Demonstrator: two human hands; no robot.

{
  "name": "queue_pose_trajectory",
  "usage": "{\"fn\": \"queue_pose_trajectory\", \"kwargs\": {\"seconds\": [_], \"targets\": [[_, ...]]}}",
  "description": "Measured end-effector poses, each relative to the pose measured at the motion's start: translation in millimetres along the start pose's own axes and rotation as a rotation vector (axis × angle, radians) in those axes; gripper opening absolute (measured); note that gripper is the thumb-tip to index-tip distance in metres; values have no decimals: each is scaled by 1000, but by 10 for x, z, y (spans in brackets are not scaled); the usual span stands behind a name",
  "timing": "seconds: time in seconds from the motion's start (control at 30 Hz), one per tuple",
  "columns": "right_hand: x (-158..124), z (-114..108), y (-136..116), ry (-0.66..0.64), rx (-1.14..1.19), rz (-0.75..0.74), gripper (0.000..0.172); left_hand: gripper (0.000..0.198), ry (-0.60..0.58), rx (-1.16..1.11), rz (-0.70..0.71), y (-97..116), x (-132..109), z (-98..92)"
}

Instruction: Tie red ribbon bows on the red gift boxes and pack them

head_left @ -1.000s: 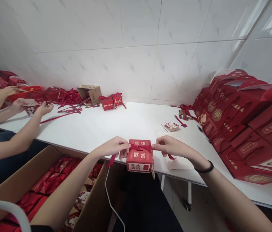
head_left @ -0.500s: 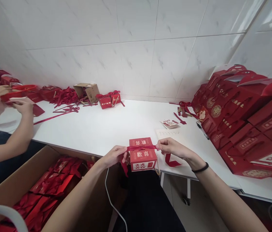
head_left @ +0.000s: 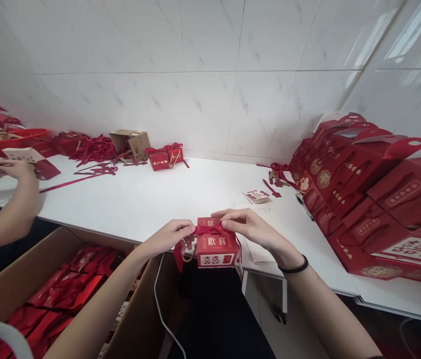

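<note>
A small red gift box [head_left: 217,245] with pale Chinese characters and a rope cord rests at the table's front edge, above my lap. Across its top runs a dark red ribbon [head_left: 209,230]. My left hand [head_left: 176,235] pinches the ribbon at the box's left side, and a loose tail hangs below the fingers. Over the top right of the box, my right hand [head_left: 243,223] has its thumb and fingers closed on the ribbon. The fingertips partly cover the box top, so the exact shape of the ribbon there is hidden.
Stacked red gift boxes [head_left: 363,184] stand at the right, beside a pen [head_left: 305,207]. A folded card [head_left: 257,196] lies on the white table [head_left: 203,192]. A carton [head_left: 55,239] of ribboned boxes sits lower left. A co-worker's hands [head_left: 12,167] are at far left.
My right hand has moved inward from the box's right side to over its top, bringing the ribbon end with it. My left hand stays at the left side. The view has shifted slightly.
</note>
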State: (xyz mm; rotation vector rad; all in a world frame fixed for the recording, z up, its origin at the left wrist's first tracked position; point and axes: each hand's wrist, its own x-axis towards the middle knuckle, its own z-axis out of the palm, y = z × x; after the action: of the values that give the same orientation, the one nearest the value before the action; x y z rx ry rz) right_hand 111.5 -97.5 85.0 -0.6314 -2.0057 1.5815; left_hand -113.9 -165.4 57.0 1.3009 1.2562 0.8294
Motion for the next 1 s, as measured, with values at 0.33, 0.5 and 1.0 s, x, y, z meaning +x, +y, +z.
{"fn": "queue_pose_trajectory", "kwargs": {"seconds": [0.33, 0.5, 1.0], "targets": [[136, 236, 212, 279, -197, -80, 22, 24, 98, 296, 135, 312, -115, 34], [123, 251, 220, 258, -283, -136, 22, 18, 166, 557, 280, 542, -133, 73], [149, 309, 313, 311, -274, -208, 10, 20, -141, 1069, 232, 1031, 114, 121]]}}
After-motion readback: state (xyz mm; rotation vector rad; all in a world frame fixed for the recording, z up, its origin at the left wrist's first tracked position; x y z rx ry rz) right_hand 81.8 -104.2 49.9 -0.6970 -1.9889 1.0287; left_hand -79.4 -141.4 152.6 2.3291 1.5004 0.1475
